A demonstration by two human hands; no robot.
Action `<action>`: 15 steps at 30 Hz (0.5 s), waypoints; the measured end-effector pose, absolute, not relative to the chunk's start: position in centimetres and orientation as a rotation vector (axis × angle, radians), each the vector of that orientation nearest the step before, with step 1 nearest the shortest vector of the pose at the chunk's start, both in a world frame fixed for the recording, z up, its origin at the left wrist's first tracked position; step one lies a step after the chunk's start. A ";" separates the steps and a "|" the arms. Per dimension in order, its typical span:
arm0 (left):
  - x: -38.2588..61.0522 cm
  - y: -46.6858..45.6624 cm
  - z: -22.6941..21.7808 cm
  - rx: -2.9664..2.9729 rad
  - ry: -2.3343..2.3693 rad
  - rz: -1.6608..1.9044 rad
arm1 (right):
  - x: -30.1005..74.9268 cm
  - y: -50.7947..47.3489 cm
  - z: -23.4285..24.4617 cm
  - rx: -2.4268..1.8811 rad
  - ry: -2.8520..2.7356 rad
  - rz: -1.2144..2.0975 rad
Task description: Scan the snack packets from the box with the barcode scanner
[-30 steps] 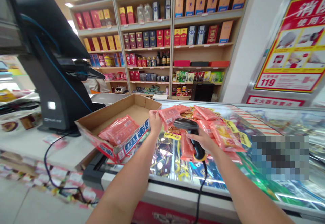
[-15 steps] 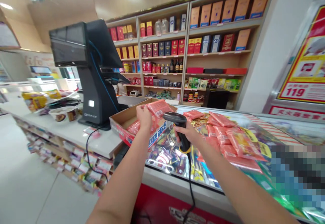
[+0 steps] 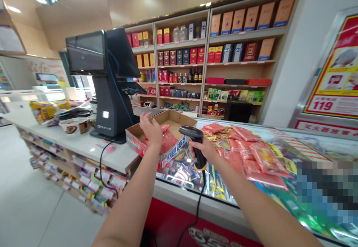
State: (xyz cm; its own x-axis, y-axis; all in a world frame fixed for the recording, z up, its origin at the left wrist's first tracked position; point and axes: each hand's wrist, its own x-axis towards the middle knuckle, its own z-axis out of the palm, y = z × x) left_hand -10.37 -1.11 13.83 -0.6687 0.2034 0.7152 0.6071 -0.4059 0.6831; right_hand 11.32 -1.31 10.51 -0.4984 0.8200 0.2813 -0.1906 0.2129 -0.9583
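Head view: hands apart. Left hand [image 3: 151, 129] open and empty above a cardboard box [image 3: 179, 118], partly screening pink packets [image 3: 169, 146] inside. Right hand [image 3: 203, 150] clamped on a corded barcode scanner [image 3: 194, 135]. Pixelated patch [image 3: 321, 191] hides part of the freezer glass [image 3: 223, 191]; packet labels illegible.

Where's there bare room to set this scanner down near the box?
Bare cardboard shows in the box behind the red packets. The white counter has a free strip between the terminal base and the box, beside a black cable. The freezer glass right of the scanner is crowded with heaped packets.
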 end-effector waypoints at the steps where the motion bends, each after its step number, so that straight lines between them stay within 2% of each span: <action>1: -8.9 -1.0 13.9 -1.181 -1.475 -2.167 | 12.0 -1.1 10.4 -0.626 -1.577 1.433; 5: -2.9 1.1 12.9 -1.538 -1.321 -2.252 | 15.9 0.0 10.2 -0.709 -1.492 1.360; 8: 1.4 4.2 11.2 -1.845 -1.444 -2.306 | 19.5 1.1 10.0 -0.792 -1.437 1.270; 12: 6.0 8.7 9.2 -2.053 -1.860 -2.030 | 24.0 2.5 9.2 -0.892 -1.348 1.182; 15: 8.3 12.0 8.4 -2.083 -2.005 -1.777 | 26.2 3.1 8.0 -0.927 -1.282 1.085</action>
State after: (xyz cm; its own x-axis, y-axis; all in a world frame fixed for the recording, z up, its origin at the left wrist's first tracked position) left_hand 8.29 11.97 8.41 -0.2271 0.8443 0.4854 0.5832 -0.2813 0.7621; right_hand 26.16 3.15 8.04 -0.0277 0.9647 0.2618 -0.0993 0.2579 -0.9611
